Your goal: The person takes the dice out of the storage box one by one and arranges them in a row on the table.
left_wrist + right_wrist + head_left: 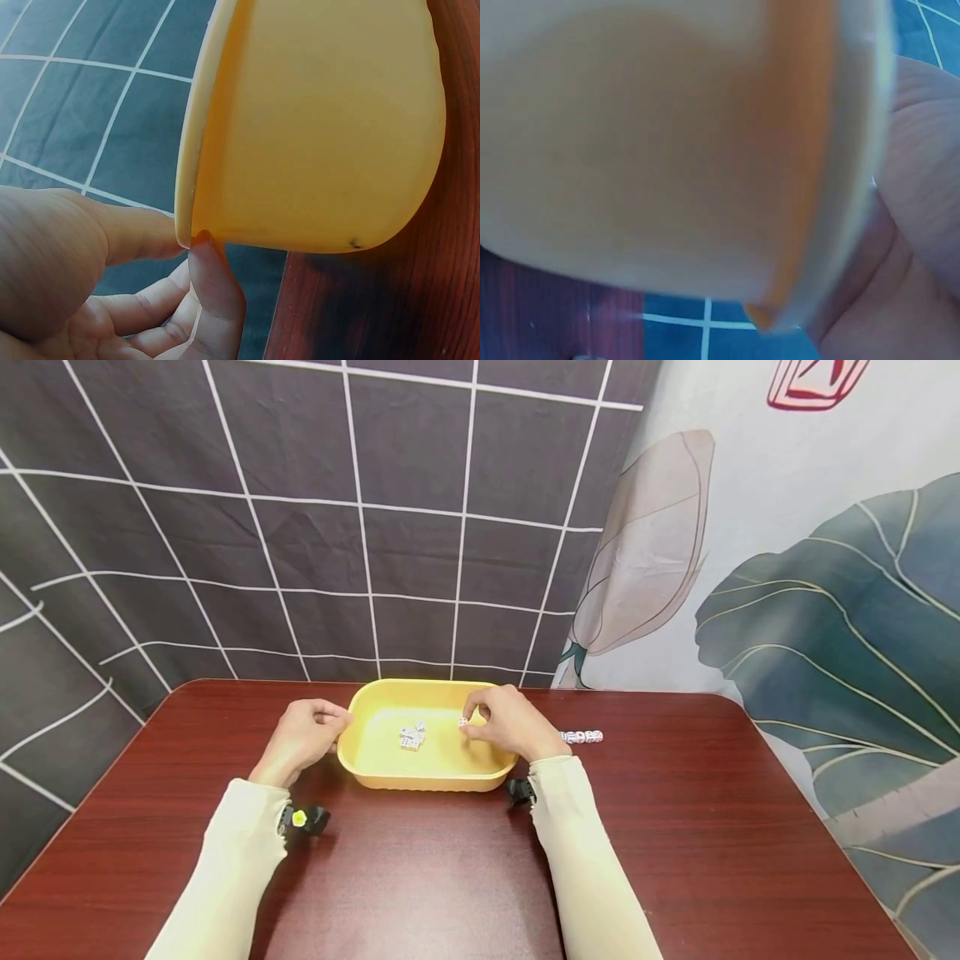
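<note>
A yellow plastic basin [429, 782] stands near the far edge of the table. My left hand [302, 732] pinches its left rim between thumb and forefinger; the left wrist view shows the fingers [215, 281] at the rim's underside. Over the right part of the basin, my right hand [516, 720] pinches a white die [462, 722] between thumb and fingertip. Several more dice [412, 737] lie in a small heap on the basin floor. In the right wrist view the basin wall [630, 165] hides the fingertips and the die.
To the right of the basin, a row of white dice [583, 737] lies on the reddish-brown table [420, 877], its left end hidden behind the right hand. A dark cloth with white grid lines [412, 560] hangs behind, and a leaf-patterned cloth [832, 635] hangs at the right.
</note>
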The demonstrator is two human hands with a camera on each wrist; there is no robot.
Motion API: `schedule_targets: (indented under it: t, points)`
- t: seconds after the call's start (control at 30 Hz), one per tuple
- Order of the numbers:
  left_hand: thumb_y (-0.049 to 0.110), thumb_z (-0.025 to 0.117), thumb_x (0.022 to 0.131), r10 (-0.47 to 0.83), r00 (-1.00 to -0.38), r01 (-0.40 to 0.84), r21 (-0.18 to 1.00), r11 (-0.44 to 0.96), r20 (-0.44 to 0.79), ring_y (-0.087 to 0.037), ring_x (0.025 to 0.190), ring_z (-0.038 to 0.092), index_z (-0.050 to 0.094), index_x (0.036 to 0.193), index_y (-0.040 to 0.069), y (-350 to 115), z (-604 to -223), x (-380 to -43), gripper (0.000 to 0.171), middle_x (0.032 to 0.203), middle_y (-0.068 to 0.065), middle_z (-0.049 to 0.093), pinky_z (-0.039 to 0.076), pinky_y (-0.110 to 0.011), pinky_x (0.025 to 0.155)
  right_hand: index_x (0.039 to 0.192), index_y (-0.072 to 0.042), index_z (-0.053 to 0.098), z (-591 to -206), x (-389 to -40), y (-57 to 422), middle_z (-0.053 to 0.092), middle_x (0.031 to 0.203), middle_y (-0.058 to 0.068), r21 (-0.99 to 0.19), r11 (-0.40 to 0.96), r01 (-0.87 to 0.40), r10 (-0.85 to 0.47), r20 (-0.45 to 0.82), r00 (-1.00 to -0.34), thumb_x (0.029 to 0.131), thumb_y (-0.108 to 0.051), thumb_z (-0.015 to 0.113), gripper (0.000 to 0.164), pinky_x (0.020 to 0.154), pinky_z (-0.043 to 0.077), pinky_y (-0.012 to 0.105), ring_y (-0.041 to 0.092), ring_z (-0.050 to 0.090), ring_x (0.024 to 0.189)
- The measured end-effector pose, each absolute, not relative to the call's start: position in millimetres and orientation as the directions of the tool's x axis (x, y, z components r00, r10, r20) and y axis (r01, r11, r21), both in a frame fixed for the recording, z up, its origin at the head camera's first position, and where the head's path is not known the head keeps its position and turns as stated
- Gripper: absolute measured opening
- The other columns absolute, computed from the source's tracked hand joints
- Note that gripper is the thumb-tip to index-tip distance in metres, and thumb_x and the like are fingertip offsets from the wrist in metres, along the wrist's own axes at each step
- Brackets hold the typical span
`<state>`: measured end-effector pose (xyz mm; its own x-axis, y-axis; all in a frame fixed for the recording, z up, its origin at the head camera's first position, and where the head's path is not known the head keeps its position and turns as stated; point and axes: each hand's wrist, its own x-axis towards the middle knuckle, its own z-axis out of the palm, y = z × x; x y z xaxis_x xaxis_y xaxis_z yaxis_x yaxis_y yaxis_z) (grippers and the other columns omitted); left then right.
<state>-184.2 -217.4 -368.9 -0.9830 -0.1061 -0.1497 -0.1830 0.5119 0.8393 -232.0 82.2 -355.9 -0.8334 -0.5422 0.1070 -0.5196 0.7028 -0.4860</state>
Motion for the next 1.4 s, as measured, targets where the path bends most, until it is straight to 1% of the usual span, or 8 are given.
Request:
schedule_targets:
  t: [0.37, 0.57, 0.73, 0.83, 0.9, 0.97, 1.07, 1.4]
  points:
    - [0.014, 0.058, 0.099, -0.106, -0.983, -0.182, 0.839, 0.513, -0.149, -0.011, 0.074, 0.064, 0.067, 0.117, -0.008, -217, -369, -184, 0.031, 0.104, -0.020, 0.071, 0.057, -0.020, 0.066, 0.088, -0.013, 0.074, -349, -232, 95, 0.045, 0.069, -0.003, -0.489, 0.719, -0.493, -0.509, 0.112, -0.853, 0.086, -0.019, 0.080, 0.009, 0.064, 0.036, 0.025, 0.012, 0.045, 0.070]
    - [0.015, 0.058, 0.099, -0.105, -0.983, -0.184, 0.838, 0.514, -0.151, -0.012, 0.075, 0.065, 0.067, 0.118, -0.008, -217, -369, -184, 0.032, 0.107, -0.022, 0.070, 0.057, -0.020, 0.067, 0.087, -0.013, 0.074, -346, -232, 105, 0.046, 0.069, -0.003, -0.501, 0.720, -0.481, -0.492, 0.121, -0.862, 0.085, -0.019, 0.079, 0.009, 0.063, 0.037, 0.025, 0.012, 0.045, 0.068]
    - [0.015, 0.059, 0.099, -0.105, -0.983, -0.181, 0.832, 0.524, -0.148, -0.012, 0.074, 0.064, 0.067, 0.118, -0.008, -218, -370, -184, 0.031, 0.106, -0.022, 0.070, 0.057, -0.020, 0.066, 0.087, -0.014, 0.074, -345, -233, 113, 0.043, 0.067, -0.004, -0.515, 0.727, -0.454, -0.467, 0.114, -0.877, 0.086, -0.019, 0.079, 0.007, 0.064, 0.037, 0.026, 0.011, 0.043, 0.066]
    - [0.015, 0.059, 0.099, -0.107, -0.983, -0.183, 0.831, 0.526, -0.149, -0.012, 0.074, 0.064, 0.067, 0.118, -0.008, -218, -370, -185, 0.031, 0.106, -0.022, 0.070, 0.056, -0.020, 0.066, 0.087, -0.014, 0.074, -344, -234, 119, 0.042, 0.064, -0.005, -0.533, 0.730, -0.429, -0.447, 0.102, -0.888, 0.086, -0.018, 0.078, 0.006, 0.063, 0.040, 0.026, 0.009, 0.042, 0.058]
    - [0.015, 0.059, 0.099, -0.108, -0.983, -0.186, 0.829, 0.527, -0.151, -0.012, 0.073, 0.064, 0.067, 0.118, -0.008, -218, -370, -185, 0.031, 0.105, -0.022, 0.070, 0.056, -0.020, 0.066, 0.086, -0.014, 0.074, -344, -234, 123, 0.042, 0.063, -0.004, -0.544, 0.728, -0.417, -0.437, 0.100, -0.894, 0.087, -0.018, 0.077, 0.005, 0.063, 0.041, 0.026, 0.009, 0.043, 0.058]
    - [0.015, 0.059, 0.099, -0.109, -0.982, -0.189, 0.827, 0.530, -0.154, -0.012, 0.073, 0.063, 0.067, 0.117, -0.008, -218, -370, -184, 0.031, 0.105, -0.021, 0.070, 0.056, -0.020, 0.065, 0.086, -0.013, 0.074, -344, -234, 126, 0.043, 0.063, -0.004, -0.555, 0.724, -0.410, -0.429, 0.103, -0.897, 0.087, -0.017, 0.077, 0.005, 0.064, 0.041, 0.027, 0.010, 0.044, 0.059]
    - [0.015, 0.059, 0.099, -0.108, -0.982, -0.189, 0.824, 0.534, -0.155, -0.013, 0.073, 0.063, 0.067, 0.117, -0.008, -218, -370, -184, 0.030, 0.104, -0.021, 0.070, 0.056, -0.021, 0.065, 0.085, -0.014, 0.074, -343, -234, 131, 0.044, 0.065, -0.004, -0.558, 0.722, -0.409, -0.420, 0.116, -0.900, 0.086, -0.017, 0.078, 0.005, 0.066, 0.040, 0.027, 0.012, 0.045, 0.067]
    - [0.015, 0.058, 0.098, -0.108, -0.984, -0.180, 0.825, 0.536, -0.145, -0.012, 0.072, 0.063, 0.067, 0.117, -0.008, -218, -370, -185, 0.031, 0.104, -0.022, 0.070, 0.055, -0.021, 0.064, 0.084, -0.017, 0.073, -338, -232, 141, 0.040, 0.065, -0.005, -0.562, 0.729, -0.390, -0.398, 0.115, -0.910, 0.086, -0.018, 0.078, 0.006, 0.062, 0.036, 0.026, 0.012, 0.042, 0.066]
